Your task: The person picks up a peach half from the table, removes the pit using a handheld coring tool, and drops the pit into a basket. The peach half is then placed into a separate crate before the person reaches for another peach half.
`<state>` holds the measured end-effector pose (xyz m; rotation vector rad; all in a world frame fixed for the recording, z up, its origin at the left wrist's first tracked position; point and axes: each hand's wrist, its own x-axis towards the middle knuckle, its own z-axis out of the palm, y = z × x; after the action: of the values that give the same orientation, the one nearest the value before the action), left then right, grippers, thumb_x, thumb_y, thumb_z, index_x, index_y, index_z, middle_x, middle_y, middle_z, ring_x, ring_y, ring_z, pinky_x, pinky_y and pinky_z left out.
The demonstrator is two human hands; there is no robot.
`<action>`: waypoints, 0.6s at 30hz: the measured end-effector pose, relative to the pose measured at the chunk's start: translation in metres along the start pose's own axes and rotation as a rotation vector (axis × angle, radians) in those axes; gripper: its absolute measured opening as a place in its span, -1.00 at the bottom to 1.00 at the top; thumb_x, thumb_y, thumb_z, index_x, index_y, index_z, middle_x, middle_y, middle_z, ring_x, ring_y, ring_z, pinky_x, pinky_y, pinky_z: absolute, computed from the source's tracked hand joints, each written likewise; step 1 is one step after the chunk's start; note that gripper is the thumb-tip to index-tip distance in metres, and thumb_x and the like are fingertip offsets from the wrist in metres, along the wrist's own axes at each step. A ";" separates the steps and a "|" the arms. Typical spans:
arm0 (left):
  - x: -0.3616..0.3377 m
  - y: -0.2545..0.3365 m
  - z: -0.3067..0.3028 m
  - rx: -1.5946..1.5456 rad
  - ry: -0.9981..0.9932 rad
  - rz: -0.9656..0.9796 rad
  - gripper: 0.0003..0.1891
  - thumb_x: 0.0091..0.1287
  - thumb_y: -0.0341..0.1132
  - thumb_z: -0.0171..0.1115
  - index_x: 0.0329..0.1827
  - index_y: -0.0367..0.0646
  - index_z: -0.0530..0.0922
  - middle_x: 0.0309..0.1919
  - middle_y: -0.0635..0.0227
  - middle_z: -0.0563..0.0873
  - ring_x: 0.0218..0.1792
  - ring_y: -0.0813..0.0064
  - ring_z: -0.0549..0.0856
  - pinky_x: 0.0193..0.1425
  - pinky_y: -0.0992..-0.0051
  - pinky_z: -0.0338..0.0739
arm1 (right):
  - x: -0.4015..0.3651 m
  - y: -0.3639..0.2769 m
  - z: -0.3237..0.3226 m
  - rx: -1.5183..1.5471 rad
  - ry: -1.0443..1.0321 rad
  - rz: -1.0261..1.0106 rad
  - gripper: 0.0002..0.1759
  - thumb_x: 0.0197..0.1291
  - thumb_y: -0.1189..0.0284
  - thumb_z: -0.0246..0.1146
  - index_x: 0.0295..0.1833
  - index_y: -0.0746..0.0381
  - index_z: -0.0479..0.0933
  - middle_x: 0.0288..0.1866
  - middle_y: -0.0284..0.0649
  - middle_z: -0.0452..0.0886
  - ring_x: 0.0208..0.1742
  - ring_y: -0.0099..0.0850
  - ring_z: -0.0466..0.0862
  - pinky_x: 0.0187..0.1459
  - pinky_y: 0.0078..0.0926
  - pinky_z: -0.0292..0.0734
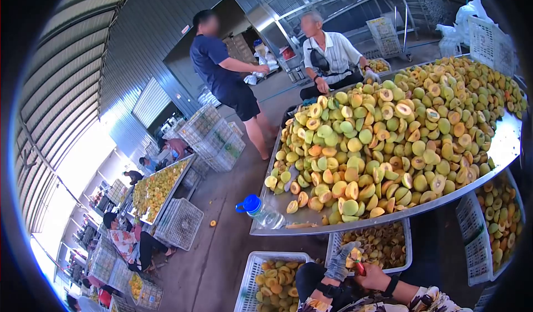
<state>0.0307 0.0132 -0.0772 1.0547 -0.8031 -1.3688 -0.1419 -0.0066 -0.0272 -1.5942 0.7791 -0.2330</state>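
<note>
Low at the front, my left hand (337, 266), in a grey glove, is closed around an orange-yellow apricot (353, 257). My right hand (374, 278), bare, grips a red-handled tool (360, 268) right against the fruit; its working end cannot be made out. Both hands are over a white crate (408, 251) holding pits and fruit scraps (383, 244). Ahead of them is a metal table (400, 215) heaped with halved apricots (366, 145). A clear bottle with a blue lid (269, 215) stands at its near left corner.
Crates of fruit stand at my left (250, 278) and right (472, 240). Across the table a person sits (333, 56); another person stands (222, 73) near stacked crates (214, 140). Further left, people sit around a second fruit-covered table (158, 192).
</note>
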 end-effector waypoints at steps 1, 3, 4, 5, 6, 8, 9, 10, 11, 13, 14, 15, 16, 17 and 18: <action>0.001 0.000 0.002 -0.086 0.024 -0.061 -0.61 0.16 -0.29 0.23 0.03 -0.24 0.44 -0.14 0.20 0.60 -0.11 0.29 0.59 -0.03 0.39 0.52 | -0.002 -0.001 0.000 -0.022 0.001 -0.002 -0.81 -0.02 0.38 0.22 -0.34 0.26 0.42 -0.69 -0.24 0.49 -0.72 -0.44 0.53 -0.61 -0.49 0.44; 0.000 -0.005 0.005 -0.222 0.089 -0.132 -0.61 0.16 -0.28 0.24 0.02 -0.24 0.44 -0.16 0.20 0.60 -0.13 0.29 0.60 -0.05 0.38 0.53 | -0.008 -0.007 -0.002 -0.009 -0.011 0.037 -0.77 -0.02 0.35 0.23 -0.31 0.27 0.43 -0.67 -0.23 0.51 -0.70 -0.41 0.55 -0.57 -0.49 0.46; -0.005 -0.008 0.007 -0.267 0.124 -0.137 -0.61 0.16 -0.27 0.24 0.01 -0.24 0.45 -0.16 0.20 0.60 -0.14 0.29 0.60 -0.06 0.38 0.53 | -0.011 -0.010 -0.002 0.005 -0.030 0.077 -0.73 -0.02 0.32 0.24 -0.28 0.27 0.43 -0.65 -0.22 0.53 -0.67 -0.39 0.57 -0.54 -0.48 0.48; -0.004 -0.010 0.008 -0.309 0.151 -0.154 -0.61 0.16 -0.27 0.24 0.01 -0.25 0.45 -0.17 0.20 0.60 -0.15 0.29 0.60 -0.07 0.38 0.53 | -0.013 -0.011 -0.002 0.008 -0.022 0.081 -0.73 -0.02 0.32 0.24 -0.28 0.27 0.43 -0.65 -0.22 0.53 -0.67 -0.39 0.57 -0.54 -0.48 0.48; -0.006 -0.009 0.008 -0.350 0.182 -0.168 -0.61 0.15 -0.26 0.24 0.00 -0.25 0.45 -0.18 0.20 0.60 -0.16 0.29 0.60 -0.08 0.38 0.54 | -0.014 -0.010 -0.002 -0.039 -0.008 0.074 -0.69 -0.02 0.27 0.24 -0.25 0.28 0.44 -0.60 -0.18 0.55 -0.59 -0.35 0.59 -0.46 -0.46 0.50; -0.008 -0.010 0.008 -0.404 0.238 -0.183 -0.61 0.15 -0.25 0.25 -0.01 -0.25 0.45 -0.19 0.20 0.60 -0.18 0.28 0.61 -0.10 0.37 0.55 | -0.010 0.001 0.001 -0.085 0.011 0.080 -0.64 -0.02 0.23 0.25 -0.22 0.29 0.44 -0.55 -0.15 0.58 -0.51 -0.32 0.62 -0.38 -0.43 0.51; -0.010 -0.011 0.009 -0.428 0.261 -0.173 -0.61 0.15 -0.25 0.25 -0.02 -0.25 0.46 -0.20 0.20 0.60 -0.19 0.28 0.61 -0.11 0.37 0.55 | -0.003 0.013 0.004 -0.082 0.008 0.050 -0.61 -0.02 0.21 0.25 -0.20 0.29 0.44 -0.51 -0.13 0.58 -0.43 -0.30 0.63 -0.32 -0.41 0.51; -0.011 -0.011 0.009 -0.450 0.283 -0.169 -0.61 0.15 -0.24 0.25 -0.02 -0.25 0.46 -0.21 0.20 0.60 -0.19 0.28 0.61 -0.12 0.37 0.55 | -0.004 0.015 0.003 -0.080 0.005 0.022 -0.58 -0.02 0.18 0.25 -0.17 0.29 0.43 -0.47 -0.11 0.59 -0.35 -0.28 0.64 -0.25 -0.39 0.50; -0.011 -0.011 0.010 -0.471 0.308 -0.168 -0.61 0.15 -0.24 0.26 -0.03 -0.26 0.46 -0.22 0.20 0.61 -0.20 0.28 0.61 -0.13 0.36 0.56 | -0.006 0.012 -0.001 -0.038 -0.084 0.076 -0.42 -0.01 0.10 0.25 0.01 0.30 0.38 -0.28 -0.02 0.60 -0.23 -0.26 0.63 -0.15 -0.39 0.49; -0.015 -0.007 0.008 -0.498 0.358 -0.150 -0.61 0.14 -0.22 0.26 -0.04 -0.26 0.46 -0.23 0.20 0.61 -0.22 0.28 0.62 -0.15 0.36 0.56 | -0.010 0.020 -0.004 0.010 -0.017 -0.009 -0.34 0.00 0.07 0.25 0.10 0.31 0.32 -0.20 0.00 0.57 -0.19 -0.24 0.62 -0.12 -0.41 0.49; -0.015 -0.004 0.007 -0.504 0.376 -0.145 -0.61 0.14 -0.22 0.26 -0.04 -0.26 0.46 -0.24 0.20 0.61 -0.23 0.28 0.62 -0.16 0.36 0.57 | -0.011 0.025 -0.005 0.057 0.040 -0.103 -0.25 0.00 0.04 0.25 0.19 0.31 0.26 -0.11 0.03 0.55 -0.15 -0.23 0.62 -0.09 -0.42 0.49; -0.016 -0.001 0.005 -0.504 0.392 -0.138 -0.61 0.14 -0.21 0.27 -0.05 -0.26 0.47 -0.25 0.20 0.61 -0.24 0.28 0.62 -0.17 0.35 0.57 | -0.007 0.035 -0.007 0.046 0.113 -0.179 -0.21 0.01 0.04 0.26 0.23 0.32 0.21 -0.04 0.07 0.51 -0.08 -0.20 0.59 -0.05 -0.41 0.47; -0.019 0.001 0.006 -0.508 0.387 -0.148 -0.61 0.14 -0.21 0.27 -0.05 -0.26 0.47 -0.25 0.20 0.61 -0.24 0.28 0.62 -0.17 0.35 0.57 | -0.005 0.044 -0.010 0.033 0.186 -0.256 -0.17 0.02 0.04 0.26 0.26 0.33 0.16 0.04 0.10 0.47 0.00 -0.17 0.56 -0.01 -0.39 0.45; -0.021 0.004 0.007 -0.525 0.419 -0.100 -0.64 0.14 -0.20 0.27 -0.11 -0.26 0.48 -0.32 0.21 0.60 -0.32 0.28 0.61 -0.24 0.34 0.58 | -0.008 0.043 -0.017 -0.067 0.248 -0.288 -0.20 0.02 0.08 0.27 0.26 0.32 0.17 0.03 0.11 0.47 0.00 -0.13 0.55 0.01 -0.36 0.44; -0.022 0.007 0.007 -0.542 0.451 -0.051 -0.66 0.13 -0.18 0.27 -0.18 -0.26 0.49 -0.40 0.22 0.60 -0.39 0.28 0.61 -0.32 0.33 0.58 | -0.010 0.042 -0.023 -0.168 0.308 -0.321 -0.22 0.01 0.12 0.27 0.25 0.32 0.18 0.02 0.11 0.47 0.01 -0.10 0.53 0.02 -0.32 0.44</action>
<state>0.0251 0.0336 -0.0659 0.8991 -0.0614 -1.2247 -0.1772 -0.0185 -0.0591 -1.8666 0.7887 -0.6719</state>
